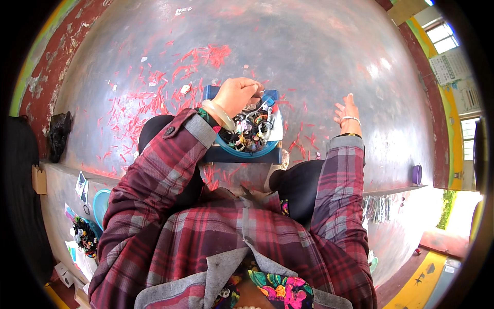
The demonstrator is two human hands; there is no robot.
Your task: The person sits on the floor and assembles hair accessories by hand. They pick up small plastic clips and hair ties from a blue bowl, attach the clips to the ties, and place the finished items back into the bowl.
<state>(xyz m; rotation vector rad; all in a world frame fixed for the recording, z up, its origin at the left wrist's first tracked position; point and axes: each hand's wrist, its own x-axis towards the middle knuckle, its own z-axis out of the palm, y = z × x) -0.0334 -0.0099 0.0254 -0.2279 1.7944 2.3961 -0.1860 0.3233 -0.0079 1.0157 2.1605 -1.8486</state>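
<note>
In front of me a round blue basin (267, 148) rests on a low blue stool (229, 156). It is filled with a jumble of small dark, white and coloured pieces (250, 129), some of them ring-shaped. My left hand (237, 97) is over the basin's far side with fingers pinched together; whatever is in them is too small to make out. A pale bangle (218, 114) circles that wrist. Off to the right, away from the basin, my right hand (348, 110) is raised with its fingers apart and nothing visible in it. A flat white piece (277, 126) lies at the basin's right edge.
Red strips (136, 116) litter the grey floor (329, 46) beyond and left of the stool. A black plastic bag (60, 135) is by the left wall. At lower left sits another container of small pieces (85, 236). A purple bucket (417, 174) stands at the right.
</note>
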